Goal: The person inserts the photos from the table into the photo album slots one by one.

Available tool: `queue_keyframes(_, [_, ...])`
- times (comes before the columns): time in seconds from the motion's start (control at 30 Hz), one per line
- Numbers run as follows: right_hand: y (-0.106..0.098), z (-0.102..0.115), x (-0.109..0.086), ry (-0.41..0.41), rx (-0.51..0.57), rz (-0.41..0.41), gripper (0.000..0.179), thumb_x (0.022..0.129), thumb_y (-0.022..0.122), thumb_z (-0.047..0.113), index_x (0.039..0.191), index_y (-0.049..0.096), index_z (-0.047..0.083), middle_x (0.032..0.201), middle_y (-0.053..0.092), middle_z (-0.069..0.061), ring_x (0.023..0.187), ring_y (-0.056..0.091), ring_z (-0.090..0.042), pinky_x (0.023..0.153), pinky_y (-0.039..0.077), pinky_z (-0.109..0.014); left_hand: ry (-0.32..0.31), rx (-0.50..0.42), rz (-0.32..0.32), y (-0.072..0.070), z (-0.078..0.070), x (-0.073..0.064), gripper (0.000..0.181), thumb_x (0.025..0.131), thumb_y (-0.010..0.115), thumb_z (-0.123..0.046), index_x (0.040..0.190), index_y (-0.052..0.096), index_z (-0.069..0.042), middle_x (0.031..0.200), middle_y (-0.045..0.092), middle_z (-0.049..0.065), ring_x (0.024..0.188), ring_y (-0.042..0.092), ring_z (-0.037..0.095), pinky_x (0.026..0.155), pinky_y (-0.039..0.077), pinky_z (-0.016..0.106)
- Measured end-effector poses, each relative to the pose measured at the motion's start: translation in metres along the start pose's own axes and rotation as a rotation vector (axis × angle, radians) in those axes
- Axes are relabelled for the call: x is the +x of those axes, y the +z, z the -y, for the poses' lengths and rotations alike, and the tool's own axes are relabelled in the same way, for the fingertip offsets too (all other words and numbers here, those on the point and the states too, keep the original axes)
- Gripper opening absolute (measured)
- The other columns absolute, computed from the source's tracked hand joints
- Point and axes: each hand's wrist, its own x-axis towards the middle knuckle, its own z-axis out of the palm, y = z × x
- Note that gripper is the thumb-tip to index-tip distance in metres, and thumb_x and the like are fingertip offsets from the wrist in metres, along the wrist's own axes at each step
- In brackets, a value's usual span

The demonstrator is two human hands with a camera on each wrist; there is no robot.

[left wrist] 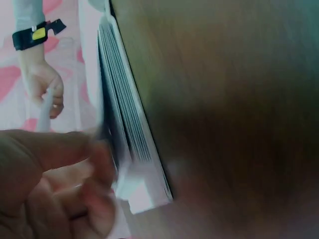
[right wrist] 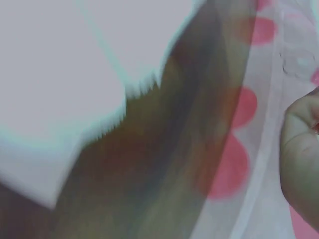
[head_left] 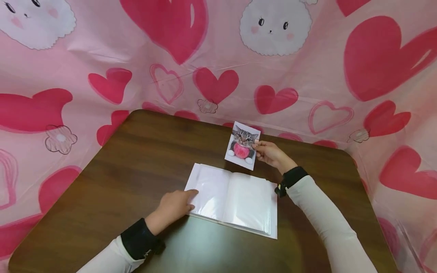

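Observation:
An open photo album [head_left: 249, 201] with clear plastic sleeves lies on the table. My left hand [head_left: 173, 206] grips its left edge between thumb and curled fingers. Seen edge-on in the left wrist view, the album [left wrist: 124, 94] shows its stacked pages beside that hand [left wrist: 65, 184]. Beyond the album's far edge, my right hand [head_left: 271, 153] pinches a photo card of a cat with a pink ball [head_left: 241, 146] by its right side, picture facing me. Only part of the right hand [right wrist: 301, 149] shows at the edge of the blurred right wrist view.
The brown wooden table [head_left: 112, 189] has rounded corners. Pink cloth [head_left: 164, 45] printed with hearts and white fluffy faces hangs behind it and along both sides. A dark band [head_left: 138, 239] wraps each wrist over white sleeves.

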Motion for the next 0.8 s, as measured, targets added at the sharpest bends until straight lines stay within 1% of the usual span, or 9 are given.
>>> queue_keyframes(0.03, [0.006, -0.002, 0.003, 0.006, 0.011, 0.002, 0.005, 0.097, 0.051, 0.008, 0.094, 0.048, 0.006, 0.067, 0.051, 0.001, 0.053, 0.047, -0.009, 0.052, 0.041, -0.019, -0.008, 0.025, 0.024, -0.001, 0.002, 0.001, 0.046, 0.078, 0.077, -0.027, 0.12, 0.064, -0.015, 0.089, 0.071, 0.01, 0.082, 0.066, 0.029, 0.062, 0.048, 0.045])
queue_keyframes(0.1, [0.012, -0.009, 0.004, 0.026, 0.01, -0.016, 0.008, 0.096, 0.052, 0.006, 0.088, 0.049, 0.006, 0.065, 0.054, 0.001, 0.053, 0.051, -0.008, 0.051, 0.043, -0.019, 0.019, 0.061, 0.042, 0.002, -0.001, 0.006, 0.053, 0.075, 0.079, -0.032, 0.122, 0.062, -0.015, 0.091, 0.068, 0.012, 0.085, 0.064, 0.03, 0.063, 0.049, 0.045])
queue_keyframes(0.17, [0.019, -0.013, 0.007, 0.03, -0.012, -0.032, 0.01, 0.094, 0.055, 0.005, 0.084, 0.052, 0.006, 0.063, 0.057, 0.001, 0.053, 0.054, -0.008, 0.05, 0.043, -0.018, 0.103, 0.1, 0.021, 0.003, -0.005, 0.012, 0.058, 0.072, 0.081, -0.034, 0.123, 0.061, -0.014, 0.097, 0.065, 0.014, 0.09, 0.061, 0.032, 0.067, 0.049, 0.046])
queue_keyframes(0.23, [0.027, -0.016, 0.012, 0.018, -0.03, -0.029, 0.009, 0.094, 0.056, 0.005, 0.086, 0.052, 0.006, 0.065, 0.06, 0.001, 0.056, 0.057, -0.007, 0.05, 0.043, -0.017, 0.213, 0.114, 0.027, 0.003, -0.01, 0.019, 0.063, 0.071, 0.082, -0.034, 0.125, 0.06, -0.013, 0.112, 0.061, 0.017, 0.105, 0.056, 0.034, 0.078, 0.05, 0.049])
queue_keyframes(0.3, [0.036, -0.016, 0.016, 0.004, -0.017, -0.026, 0.002, 0.093, 0.056, 0.003, 0.093, 0.054, 0.005, 0.068, 0.062, 0.0, 0.059, 0.06, -0.008, 0.052, 0.045, -0.017, 0.32, 0.131, 0.079, 0.004, -0.013, 0.027, 0.07, 0.07, 0.082, -0.035, 0.132, 0.055, -0.013, 0.129, 0.053, 0.018, 0.12, 0.049, 0.035, 0.089, 0.047, 0.05])
queue_keyframes(0.37, [0.044, -0.017, 0.019, -0.013, 0.004, -0.027, 0.013, 0.093, 0.054, 0.0, 0.106, 0.052, 0.001, 0.074, 0.063, -0.001, 0.062, 0.063, -0.009, 0.055, 0.048, -0.017, 0.39, 0.141, 0.149, 0.006, -0.017, 0.033, 0.078, 0.071, 0.081, -0.037, 0.138, 0.05, -0.012, 0.144, 0.043, 0.017, 0.133, 0.039, 0.034, 0.098, 0.041, 0.051])
queue_keyframes(0.43, [0.05, -0.018, 0.02, -0.018, 0.023, -0.034, 0.028, 0.094, 0.052, -0.002, 0.121, 0.047, -0.002, 0.081, 0.062, -0.003, 0.064, 0.065, -0.011, 0.06, 0.052, -0.019, 0.415, 0.159, 0.202, 0.01, -0.019, 0.038, 0.083, 0.07, 0.08, -0.039, 0.141, 0.046, -0.012, 0.149, 0.037, 0.015, 0.137, 0.034, 0.031, 0.101, 0.039, 0.048])
queue_keyframes(0.53, [0.054, -0.02, 0.023, -0.015, 0.033, -0.053, 0.041, 0.093, 0.053, -0.003, 0.132, 0.04, -0.002, 0.09, 0.059, -0.007, 0.066, 0.067, -0.014, 0.065, 0.055, -0.024, 0.404, 0.158, 0.234, 0.013, -0.021, 0.039, 0.084, 0.07, 0.08, -0.039, 0.142, 0.046, -0.012, 0.15, 0.036, 0.013, 0.138, 0.034, 0.029, 0.101, 0.041, 0.046])
queue_keyframes(0.8, [0.056, -0.025, 0.031, 0.034, 0.078, -0.061, 0.028, 0.093, 0.052, -0.003, 0.12, 0.046, 0.0, 0.087, 0.06, -0.007, 0.067, 0.068, -0.016, 0.067, 0.056, -0.026, 0.374, 0.13, 0.217, 0.013, -0.024, 0.035, 0.079, 0.069, 0.08, -0.036, 0.139, 0.05, -0.012, 0.148, 0.039, 0.013, 0.135, 0.039, 0.029, 0.1, 0.042, 0.041])
